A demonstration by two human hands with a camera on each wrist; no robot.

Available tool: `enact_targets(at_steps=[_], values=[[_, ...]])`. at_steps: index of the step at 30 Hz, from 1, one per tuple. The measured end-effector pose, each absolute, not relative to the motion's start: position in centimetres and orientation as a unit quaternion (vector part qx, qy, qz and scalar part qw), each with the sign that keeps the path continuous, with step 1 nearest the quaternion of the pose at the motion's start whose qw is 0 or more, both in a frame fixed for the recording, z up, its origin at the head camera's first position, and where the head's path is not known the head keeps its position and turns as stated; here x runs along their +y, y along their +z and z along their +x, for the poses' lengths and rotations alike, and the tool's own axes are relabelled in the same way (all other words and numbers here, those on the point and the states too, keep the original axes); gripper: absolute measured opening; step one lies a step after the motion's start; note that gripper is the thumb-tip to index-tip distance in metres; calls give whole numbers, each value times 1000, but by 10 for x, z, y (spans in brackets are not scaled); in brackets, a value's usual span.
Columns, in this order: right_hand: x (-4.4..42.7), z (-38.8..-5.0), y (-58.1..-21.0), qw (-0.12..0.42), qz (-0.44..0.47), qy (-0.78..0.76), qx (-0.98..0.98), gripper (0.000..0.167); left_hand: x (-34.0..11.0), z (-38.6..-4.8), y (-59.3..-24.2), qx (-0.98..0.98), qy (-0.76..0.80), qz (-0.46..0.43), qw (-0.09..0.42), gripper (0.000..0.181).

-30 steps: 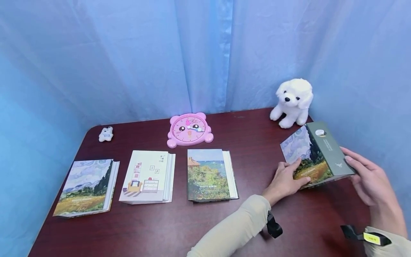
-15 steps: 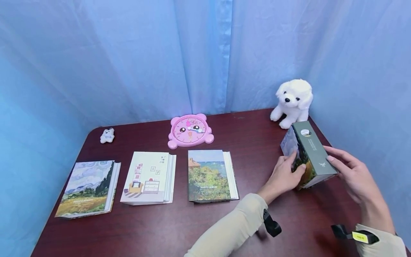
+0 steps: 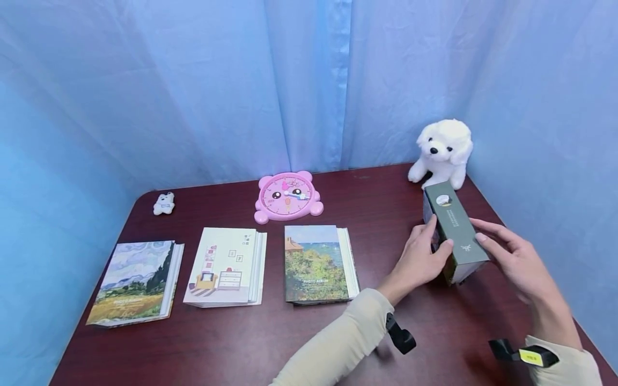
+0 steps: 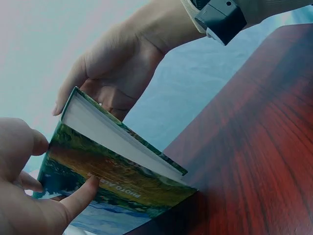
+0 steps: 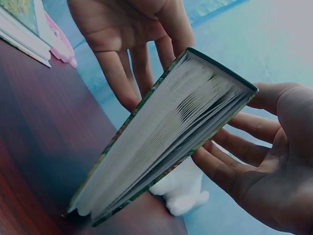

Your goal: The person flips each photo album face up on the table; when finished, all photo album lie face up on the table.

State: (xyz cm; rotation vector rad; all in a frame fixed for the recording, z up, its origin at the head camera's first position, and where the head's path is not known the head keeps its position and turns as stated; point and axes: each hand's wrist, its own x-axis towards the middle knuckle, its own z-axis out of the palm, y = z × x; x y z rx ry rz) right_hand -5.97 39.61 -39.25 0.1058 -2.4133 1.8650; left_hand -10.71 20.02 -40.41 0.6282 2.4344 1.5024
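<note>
A photo album (image 3: 456,225) with a painted landscape cover and a dark green spine stands at the right of the table, spine up. Its lower edges meet the tabletop in the left wrist view, and its covers spread slightly apart below. My left hand (image 3: 415,257) holds it from the front-cover side, fingers against the painting and thumb at the spine's edge. On the opposite side my right hand (image 3: 516,262) holds it, thumb at the spine and fingers along the back cover. Between the covers, the page edges (image 5: 146,142) show in the right wrist view.
Three more albums lie flat in a row: a landscape one (image 3: 130,284), a white one (image 3: 222,268) and a seaside one (image 3: 316,265). Behind them are a pink clock (image 3: 288,197) and a small white bear (image 3: 164,203). A white plush dog (image 3: 443,150) sits just behind the held album.
Both hands have turned the album from leaning on its back to upright on its opening edge, shifting it slightly left. Its front cover has swung mostly out of the head view.
</note>
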Motion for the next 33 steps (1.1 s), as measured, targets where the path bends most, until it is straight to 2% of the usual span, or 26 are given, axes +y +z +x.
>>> enact_targets(at_steps=[10, 21, 33], values=[[374, -67, -398, 13, 34, 477, -878, 44, 178, -109, -406, 839, 499, 199, 89, 76], [354, -79, -413, -25, 77, 417, -905, 47, 152, -113, -415, 844, 496, 169, 111, 80], [351, -86, -430, -86, 30, 377, -922, 67, 133, -114, -428, 821, 530, 141, 161, 75]])
